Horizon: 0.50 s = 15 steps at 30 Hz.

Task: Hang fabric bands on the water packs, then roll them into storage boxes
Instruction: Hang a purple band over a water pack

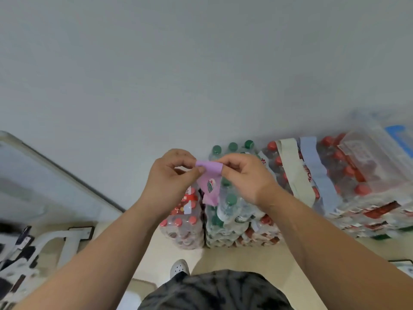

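Observation:
A purple fabric band (209, 175) with a small printed label hangs between my two hands, held up above the water packs. My left hand (172, 175) pinches its left top edge and my right hand (243, 175) pinches its right top edge. Below stand shrink-wrapped water packs: a green-capped pack (225, 211) in the middle, a red-capped pack (185, 222) to its left and a larger red-capped pack (348, 175) at the right. A beige band (290, 173) and a light blue band (317, 166) lie draped over the right-hand pack.
The packs stand against a pale wall (201, 74). A clear storage box (391, 139) sits at the far right on the packs. A white-framed board (44, 175) leans at the left above white metal stands (67, 242). My shoe (178, 268) is on the beige floor.

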### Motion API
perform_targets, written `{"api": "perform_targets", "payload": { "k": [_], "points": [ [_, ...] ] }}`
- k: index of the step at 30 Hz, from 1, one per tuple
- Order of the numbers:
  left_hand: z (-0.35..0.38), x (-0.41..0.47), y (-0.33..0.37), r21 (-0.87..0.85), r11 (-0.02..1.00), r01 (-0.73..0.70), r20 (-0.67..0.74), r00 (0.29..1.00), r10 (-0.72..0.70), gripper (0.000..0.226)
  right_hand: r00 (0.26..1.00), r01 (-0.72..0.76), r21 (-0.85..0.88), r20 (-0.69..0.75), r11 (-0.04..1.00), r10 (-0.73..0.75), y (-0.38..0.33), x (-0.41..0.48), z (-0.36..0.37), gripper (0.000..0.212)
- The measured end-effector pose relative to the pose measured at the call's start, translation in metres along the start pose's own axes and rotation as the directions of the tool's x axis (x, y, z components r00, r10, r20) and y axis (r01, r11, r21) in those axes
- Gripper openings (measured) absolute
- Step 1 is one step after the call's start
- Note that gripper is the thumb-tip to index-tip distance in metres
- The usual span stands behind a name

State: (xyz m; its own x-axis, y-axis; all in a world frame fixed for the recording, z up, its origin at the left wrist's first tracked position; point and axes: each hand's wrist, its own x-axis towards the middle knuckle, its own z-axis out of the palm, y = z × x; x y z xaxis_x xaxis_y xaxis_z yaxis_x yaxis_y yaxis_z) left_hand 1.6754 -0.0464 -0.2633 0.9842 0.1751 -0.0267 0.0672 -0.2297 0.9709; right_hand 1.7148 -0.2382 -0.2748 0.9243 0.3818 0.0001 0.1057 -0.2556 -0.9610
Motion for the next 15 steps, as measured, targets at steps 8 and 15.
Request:
{"api": "perform_targets", "payload": {
  "k": [8,15],
  "points": [
    [0.056,-0.036,0.019,0.349,0.937,0.004,0.025,1.0,-0.014,0.017,0.973,0.157,-0.344,-0.105,0.926,-0.205,0.024,-0.046,-0.055,0.008],
    [0.07,-0.044,0.051,0.582,0.694,-0.423,0.413,0.889,0.196,0.017,0.97,0.011,-0.114,0.244,0.993,0.018,0.032,-0.069,-0.081,0.05]
  ]
}}
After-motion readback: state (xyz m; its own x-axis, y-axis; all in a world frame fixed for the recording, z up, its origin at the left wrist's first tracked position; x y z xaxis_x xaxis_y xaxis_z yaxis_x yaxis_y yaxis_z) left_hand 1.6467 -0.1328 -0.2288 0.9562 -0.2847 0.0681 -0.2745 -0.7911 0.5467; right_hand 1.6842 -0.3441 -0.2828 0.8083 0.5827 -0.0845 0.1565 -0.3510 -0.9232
